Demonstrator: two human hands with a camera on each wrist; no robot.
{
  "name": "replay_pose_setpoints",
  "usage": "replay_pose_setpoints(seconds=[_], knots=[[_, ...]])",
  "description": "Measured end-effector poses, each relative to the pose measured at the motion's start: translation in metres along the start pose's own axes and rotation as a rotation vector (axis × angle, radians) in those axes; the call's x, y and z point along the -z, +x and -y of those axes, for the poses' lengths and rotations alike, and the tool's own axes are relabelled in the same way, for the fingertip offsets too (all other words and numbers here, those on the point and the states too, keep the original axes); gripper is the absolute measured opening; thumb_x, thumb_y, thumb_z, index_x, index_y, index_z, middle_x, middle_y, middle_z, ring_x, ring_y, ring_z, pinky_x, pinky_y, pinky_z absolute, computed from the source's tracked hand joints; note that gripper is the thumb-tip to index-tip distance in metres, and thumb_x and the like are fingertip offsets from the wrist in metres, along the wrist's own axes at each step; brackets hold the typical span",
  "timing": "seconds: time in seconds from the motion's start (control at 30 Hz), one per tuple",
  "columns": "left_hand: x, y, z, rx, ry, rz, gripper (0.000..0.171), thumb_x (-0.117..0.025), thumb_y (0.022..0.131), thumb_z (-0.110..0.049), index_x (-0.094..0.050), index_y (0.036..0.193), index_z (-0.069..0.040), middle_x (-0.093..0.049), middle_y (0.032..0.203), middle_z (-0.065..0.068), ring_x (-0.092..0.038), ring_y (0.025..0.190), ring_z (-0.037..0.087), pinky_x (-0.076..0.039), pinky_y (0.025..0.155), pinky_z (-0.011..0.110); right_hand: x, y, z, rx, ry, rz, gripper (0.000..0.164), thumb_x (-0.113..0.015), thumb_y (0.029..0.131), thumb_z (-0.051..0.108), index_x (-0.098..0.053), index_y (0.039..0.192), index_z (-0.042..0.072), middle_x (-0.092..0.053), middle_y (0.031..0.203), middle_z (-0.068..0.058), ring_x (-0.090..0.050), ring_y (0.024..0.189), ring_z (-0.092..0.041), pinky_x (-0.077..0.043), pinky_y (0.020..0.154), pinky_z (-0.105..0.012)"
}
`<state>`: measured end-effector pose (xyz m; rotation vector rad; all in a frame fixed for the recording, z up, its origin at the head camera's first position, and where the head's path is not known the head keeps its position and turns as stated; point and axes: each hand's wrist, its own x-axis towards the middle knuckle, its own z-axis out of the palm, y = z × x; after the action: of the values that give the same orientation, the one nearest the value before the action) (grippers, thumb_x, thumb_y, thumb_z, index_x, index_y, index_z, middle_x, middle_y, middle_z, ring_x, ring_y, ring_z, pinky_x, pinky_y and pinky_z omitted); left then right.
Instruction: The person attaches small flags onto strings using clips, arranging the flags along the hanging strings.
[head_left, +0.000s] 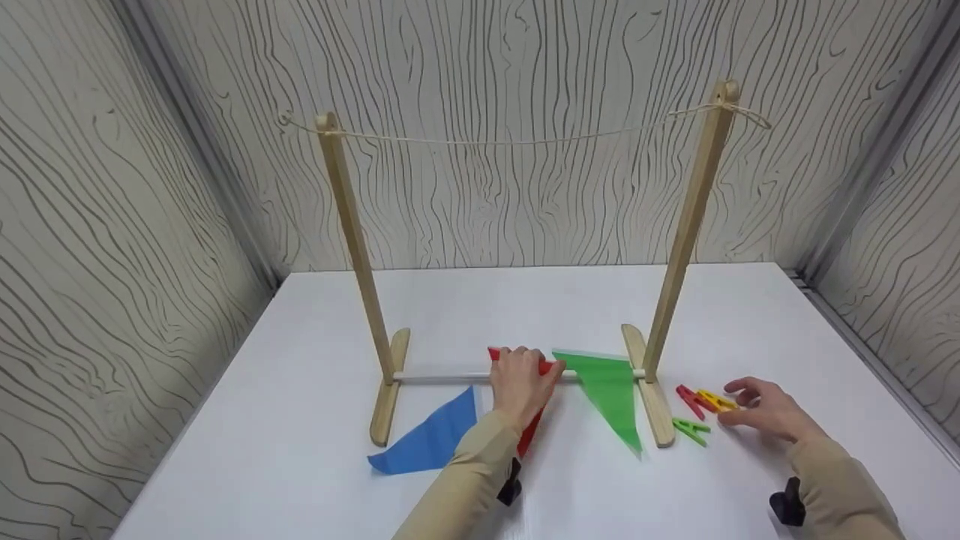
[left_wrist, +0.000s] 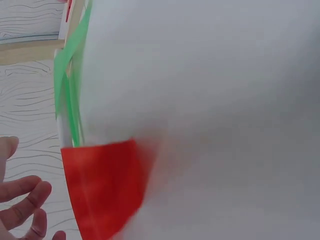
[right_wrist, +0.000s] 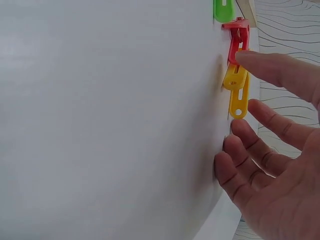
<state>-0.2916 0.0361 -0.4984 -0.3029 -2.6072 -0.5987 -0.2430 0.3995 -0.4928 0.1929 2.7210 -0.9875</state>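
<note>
My left hand (head_left: 519, 382) is over the red triangular flag (head_left: 531, 435), its fingers slightly bent. In the left wrist view, the thumb and fingers (left_wrist: 30, 200) are apart with nothing between them, beside the red flag (left_wrist: 102, 187). My right hand (head_left: 772, 409) reaches to the clothespins at the right, thumb and fingers spread. The yellow clothespin (head_left: 718, 400) lies right at its fingertips, overlapping the red clothespin (head_left: 693, 401). In the right wrist view, the thumb overlaps where the red clothespin (right_wrist: 239, 42) meets the yellow clothespin (right_wrist: 240, 95). A green clothespin (head_left: 691, 430) lies nearer me.
A wooden stand with a left post (head_left: 355, 240) and right post (head_left: 690, 232) carries a slack string (head_left: 487, 142). A white rod (head_left: 442, 376) joins its feet. The blue flag (head_left: 431, 442) lies at the left, the green flag (head_left: 611, 390) across the rod.
</note>
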Motion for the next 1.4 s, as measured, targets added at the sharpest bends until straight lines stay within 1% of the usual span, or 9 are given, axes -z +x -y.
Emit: replay_pose_setpoints(seconds=[0.17,0.37,0.53,0.77,0.9,1.03,1.2,1.3,1.4], knots=[[-0.011,0.001,-0.013,0.007,0.06,0.009,0.042,-0.071,0.089,-0.05,-0.068,0.066,-0.016,-0.065,0.073,-0.001,-0.057,0.073,0.02,-0.046,0.059,0.03,-0.001,-0.001,-0.002,-0.017,0.008,0.001,0.071,-0.076,0.088,0.035,-0.046,0.135,-0.008,-0.048,0.127,-0.037,-0.051,0.108,-0.045,-0.051,0.087,-0.052],[-0.022,0.005,-0.026,0.059,0.064,0.046,0.036,-0.072,0.089,-0.05,-0.076,0.077,-0.016,-0.067,0.081,-0.001,-0.057,0.079,0.019,-0.045,0.064,0.03,-0.001,-0.002,-0.001,-0.016,0.014,-0.001,0.072,-0.076,0.087,0.036,-0.046,0.135,-0.008,-0.047,0.129,-0.038,-0.05,0.111,-0.047,-0.051,0.089,-0.054],[-0.03,0.008,-0.034,0.092,0.127,0.044,0.041,-0.071,0.089,-0.052,-0.07,0.07,-0.016,-0.067,0.085,0.001,-0.059,0.085,0.02,-0.047,0.068,0.031,0.0,-0.001,0.001,-0.009,0.023,0.005,0.075,-0.076,0.087,0.038,-0.045,0.136,-0.009,-0.046,0.132,-0.039,-0.049,0.114,-0.05,-0.049,0.092,-0.057],[-0.038,0.01,-0.038,0.115,0.196,0.065,0.04,-0.07,0.089,-0.053,-0.074,0.08,-0.014,-0.068,0.089,0.002,-0.059,0.091,0.021,-0.048,0.075,0.034,-0.001,0.0,0.0,-0.021,0.016,0.015,0.076,-0.077,0.086,0.038,-0.045,0.137,-0.009,-0.047,0.131,-0.038,-0.049,0.115,-0.049,-0.049,0.091,-0.055],[-0.04,0.01,-0.039,0.135,0.212,0.087,0.038,-0.071,0.088,-0.052,-0.077,0.083,-0.015,-0.069,0.09,0.002,-0.06,0.092,0.021,-0.049,0.08,0.037,-0.001,0.0,0.0,-0.006,0.002,0.013,0.071,-0.076,0.087,0.034,-0.047,0.134,-0.01,-0.048,0.129,-0.038,-0.05,0.114,-0.048,-0.048,0.091,-0.055],[-0.041,0.01,-0.04,0.156,0.198,0.11,0.038,-0.071,0.088,-0.052,-0.077,0.085,-0.015,-0.07,0.092,0.003,-0.06,0.094,0.023,-0.05,0.086,0.04,-0.001,0.001,0.0,-0.006,-0.008,0.012,0.069,-0.075,0.088,0.033,-0.047,0.134,-0.009,-0.048,0.129,-0.038,-0.05,0.115,-0.049,-0.047,0.092,-0.056],[-0.043,0.01,-0.04,0.169,0.165,0.127,0.037,-0.07,0.089,-0.05,-0.075,0.083,-0.014,-0.068,0.092,0.003,-0.059,0.097,0.023,-0.047,0.091,0.041,-0.001,0.002,0.001,-0.029,0.001,0.014,0.075,-0.077,0.086,0.038,-0.046,0.136,-0.008,-0.046,0.131,-0.038,-0.049,0.116,-0.05,-0.047,0.093,-0.057],[-0.043,0.01,-0.039,0.179,0.105,0.125,0.035,-0.071,0.089,-0.046,-0.07,0.077,-0.013,-0.067,0.089,0.004,-0.059,0.096,0.025,-0.046,0.093,0.042,-0.002,0.001,0.0,-0.028,0.004,0.016,0.077,-0.078,0.085,0.039,-0.046,0.136,-0.009,-0.046,0.131,-0.038,-0.049,0.115,-0.049,-0.047,0.093,-0.057],[-0.043,0.01,-0.039,0.2,0.001,0.131,0.032,-0.073,0.089,-0.04,-0.067,0.074,-0.012,-0.066,0.087,0.004,-0.06,0.099,0.027,-0.045,0.1,0.046,-0.002,0.001,0.0,-0.032,0.003,0.013,0.075,-0.077,0.086,0.039,-0.046,0.136,-0.009,-0.046,0.13,-0.038,-0.049,0.113,-0.047,-0.047,0.094,-0.057]])
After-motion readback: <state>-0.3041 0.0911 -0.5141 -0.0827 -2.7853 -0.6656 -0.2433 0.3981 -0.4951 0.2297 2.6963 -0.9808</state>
